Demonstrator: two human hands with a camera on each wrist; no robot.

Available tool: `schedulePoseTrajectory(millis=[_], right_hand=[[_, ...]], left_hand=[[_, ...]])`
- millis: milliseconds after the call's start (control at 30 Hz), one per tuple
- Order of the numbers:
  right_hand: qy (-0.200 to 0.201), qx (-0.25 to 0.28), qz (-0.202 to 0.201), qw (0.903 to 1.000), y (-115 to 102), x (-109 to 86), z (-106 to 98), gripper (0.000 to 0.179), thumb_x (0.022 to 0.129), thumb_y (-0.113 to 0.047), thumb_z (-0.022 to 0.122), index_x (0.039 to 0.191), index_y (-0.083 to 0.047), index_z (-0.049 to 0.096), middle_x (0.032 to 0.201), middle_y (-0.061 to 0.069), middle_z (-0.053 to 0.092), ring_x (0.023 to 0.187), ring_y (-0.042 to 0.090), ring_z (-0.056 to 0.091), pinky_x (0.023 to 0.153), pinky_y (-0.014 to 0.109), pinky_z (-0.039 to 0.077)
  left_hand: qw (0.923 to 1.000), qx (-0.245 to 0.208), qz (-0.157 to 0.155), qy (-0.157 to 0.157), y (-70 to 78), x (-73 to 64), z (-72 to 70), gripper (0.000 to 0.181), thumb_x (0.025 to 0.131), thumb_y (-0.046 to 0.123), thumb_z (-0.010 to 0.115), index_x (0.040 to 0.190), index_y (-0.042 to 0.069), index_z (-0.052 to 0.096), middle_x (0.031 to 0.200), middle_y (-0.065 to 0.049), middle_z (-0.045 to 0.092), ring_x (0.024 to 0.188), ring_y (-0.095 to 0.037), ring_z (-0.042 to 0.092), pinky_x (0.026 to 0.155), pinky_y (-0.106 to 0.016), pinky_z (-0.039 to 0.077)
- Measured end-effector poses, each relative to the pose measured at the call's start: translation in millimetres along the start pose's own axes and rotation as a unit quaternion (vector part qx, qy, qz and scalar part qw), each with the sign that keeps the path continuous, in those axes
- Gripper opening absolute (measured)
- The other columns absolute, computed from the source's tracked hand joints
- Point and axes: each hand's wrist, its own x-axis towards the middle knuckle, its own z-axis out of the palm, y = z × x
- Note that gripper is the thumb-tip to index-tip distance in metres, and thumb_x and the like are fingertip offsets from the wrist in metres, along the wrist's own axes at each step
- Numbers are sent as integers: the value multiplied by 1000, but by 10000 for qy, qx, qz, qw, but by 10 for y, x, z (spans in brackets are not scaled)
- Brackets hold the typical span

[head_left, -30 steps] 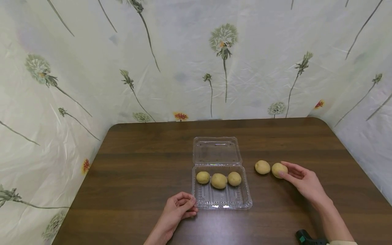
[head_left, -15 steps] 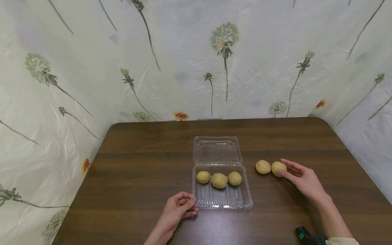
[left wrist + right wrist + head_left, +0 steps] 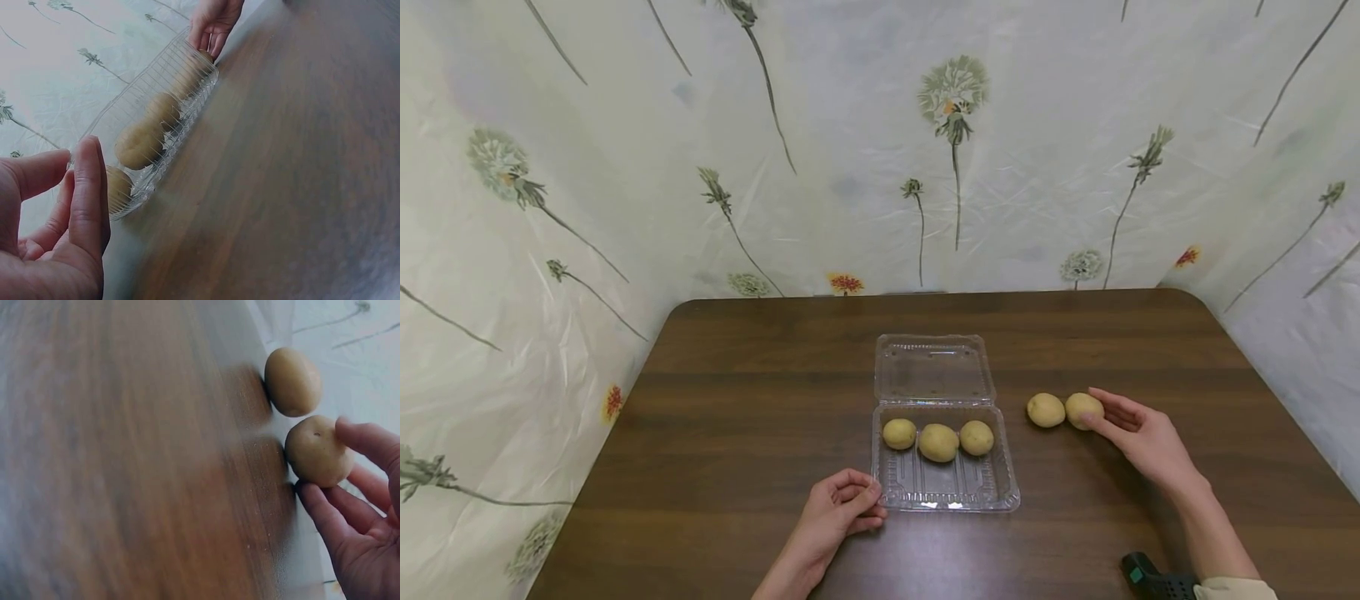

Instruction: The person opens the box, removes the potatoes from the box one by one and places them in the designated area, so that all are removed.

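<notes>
One potato lies pinched within the right grip.

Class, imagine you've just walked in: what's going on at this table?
A person's left hand holds a clear box by its near left corner. The right hand grips a potato to the right of the box, close beside a second potato. Three potatoes sit in a row inside the box, and its lid is open.

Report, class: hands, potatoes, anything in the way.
Left hand pinching container, near-left corner. Right hand gripping loose potato. Three potatoes inside, lid open. Second loose potato between it and container.
</notes>
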Motion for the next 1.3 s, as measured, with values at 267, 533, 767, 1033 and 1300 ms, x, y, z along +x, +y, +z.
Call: schedulePoseTrajectory(millis=[267, 533, 767, 1033, 1300], right_hand=[[193, -311, -50, 9993, -20, -28, 15, 63, 95, -46, 62, 143, -6, 49, 135, 22, 54, 119, 39, 53, 69, 10, 46], [138, -320, 31, 9994, -23, -55, 3, 67, 94, -48, 62, 145, -7, 46, 139, 24, 50, 123, 49, 46, 79, 29, 51], [166, -318, 152, 9992, -18, -82, -42, 71, 93, -50, 62, 148, -9, 42, 141, 22, 49, 125, 39, 49, 71, 10, 44], [277, -249, 27, 9993, 46, -167, -87, 71, 92, -46, 65, 147, -8, 42, 133, 17, 58, 102, -16, 49, 72, 7, 44], [525, -696, 43, 9962, 41, -285, -90, 57, 95, -46, 62, 135, -6, 54, 125, 18, 63, 90, -23, 44, 67, 12, 46]], left_hand=[[10000, 22, 33, -39, 7, -5, 7, 15, 93, 7, 67, 100, -3, 59, 84, -8, 66, 76, -17, 68, 72, -29, 59], [10000, 30, 12, -23, 4, -13, 10, 15, 93, 7, 67, 100, -4, 59, 84, -8, 66, 76, -17, 68, 72, -29, 59], [10000, 47, -3, 6, 11, -8, 11, 15, 93, 8, 67, 100, -3, 60, 83, -8, 66, 75, -16, 68, 71, -29, 59], [10000, 25, 12, 5, 9, -13, 9, 14, 93, 7, 67, 100, -3, 60, 84, -9, 66, 75, -17, 68, 71, -29, 59], [10000, 51, 23, 7, 1, -8, 11, 15, 93, 7, 67, 100, -4, 60, 83, -8, 66, 75, -16, 68, 71, -29, 59]])
